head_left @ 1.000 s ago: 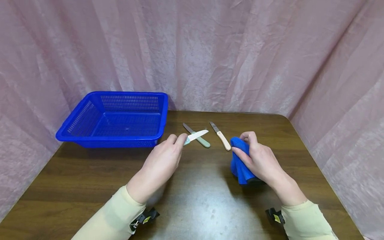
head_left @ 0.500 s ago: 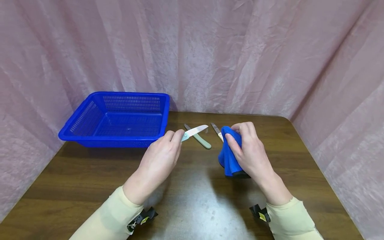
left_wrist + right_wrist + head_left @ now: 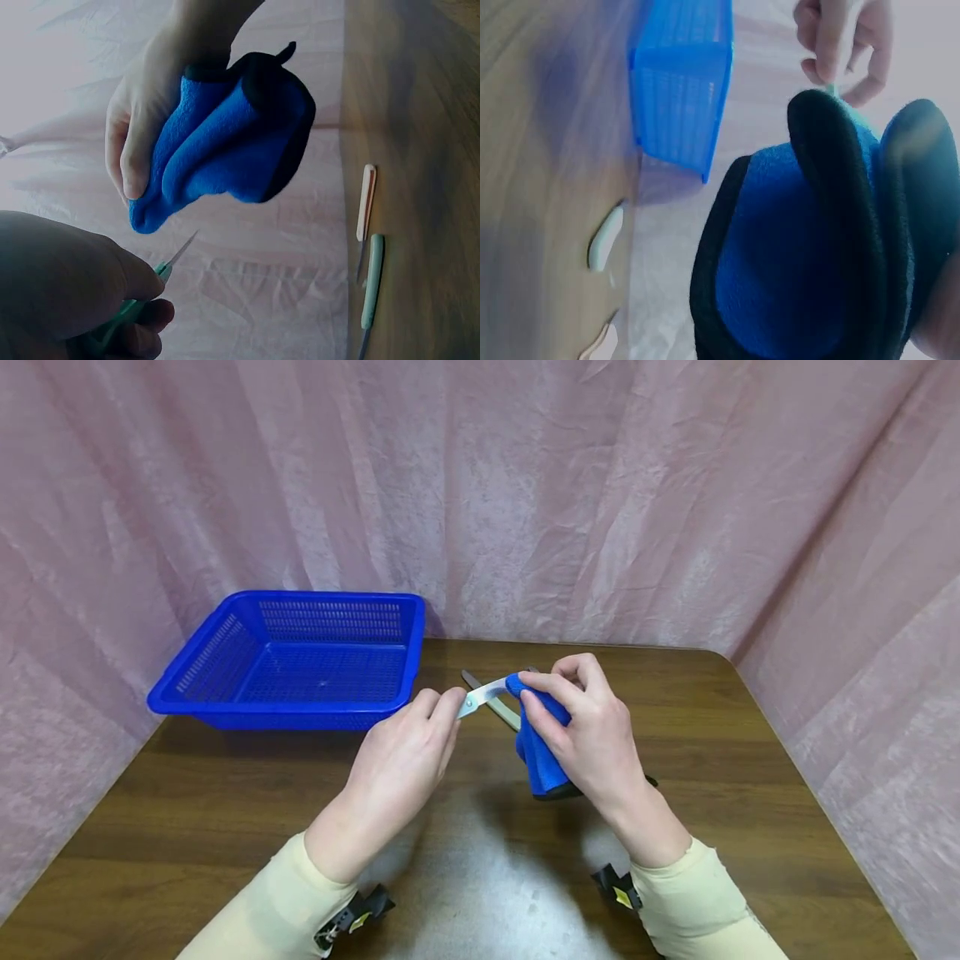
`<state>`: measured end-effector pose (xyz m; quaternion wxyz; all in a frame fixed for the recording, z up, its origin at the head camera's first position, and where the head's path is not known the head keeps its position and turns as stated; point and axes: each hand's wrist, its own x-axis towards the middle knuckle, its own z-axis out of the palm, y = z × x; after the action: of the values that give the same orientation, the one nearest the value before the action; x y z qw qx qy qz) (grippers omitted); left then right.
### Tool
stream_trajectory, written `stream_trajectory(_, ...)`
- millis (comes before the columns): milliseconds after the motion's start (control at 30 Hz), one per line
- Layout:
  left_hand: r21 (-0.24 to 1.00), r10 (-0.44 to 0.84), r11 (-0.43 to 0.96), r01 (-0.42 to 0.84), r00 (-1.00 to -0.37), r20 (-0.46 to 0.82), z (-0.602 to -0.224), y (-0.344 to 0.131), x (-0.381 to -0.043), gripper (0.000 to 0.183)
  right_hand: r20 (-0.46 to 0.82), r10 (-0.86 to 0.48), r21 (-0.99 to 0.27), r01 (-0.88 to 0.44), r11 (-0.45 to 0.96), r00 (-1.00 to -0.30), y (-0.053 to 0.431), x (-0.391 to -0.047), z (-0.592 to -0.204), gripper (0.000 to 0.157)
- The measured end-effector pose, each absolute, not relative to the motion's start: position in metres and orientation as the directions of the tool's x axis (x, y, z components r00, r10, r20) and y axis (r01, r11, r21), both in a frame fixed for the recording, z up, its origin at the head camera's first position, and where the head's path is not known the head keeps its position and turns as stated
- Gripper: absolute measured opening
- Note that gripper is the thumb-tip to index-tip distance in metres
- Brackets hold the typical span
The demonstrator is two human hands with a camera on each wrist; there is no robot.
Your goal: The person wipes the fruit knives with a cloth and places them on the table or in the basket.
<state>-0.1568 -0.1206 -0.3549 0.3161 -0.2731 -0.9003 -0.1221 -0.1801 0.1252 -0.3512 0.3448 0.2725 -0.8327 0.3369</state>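
Observation:
My left hand grips a small knife by its mint-green handle, the bare blade pointing right. My right hand pinches a bunched blue cloth with black edging, which hangs below the fingers. In the head view a corner of the cloth covers the blade's tip; in the left wrist view the tip shows just beside the cloth, so I cannot tell whether they touch. On the table behind lie a green-handled knife and a cream-handled knife. The hands and cloth largely hide the cream one in the head view.
A blue plastic basket with slotted sides stands at the back left of the brown wooden table. Pink curtains hang behind and at the sides. Each wrist wears a small black camera mount.
My right hand has moved left with the cloth, bringing its corner up to the knife's blade. The left hand has stayed nearly in place, still holding the knife.

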Motion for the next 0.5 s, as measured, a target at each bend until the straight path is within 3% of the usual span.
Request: stream_trajectory(500, 0.027, 0.44, 0.803, 0.596, -0.622, 0.648, -0.352, -0.116, -0.15, 0.026, 0.798, -0.235, -0.311, -0.714, 0.627, -0.555, 0.109, -0.174, -0.357, 0.019)
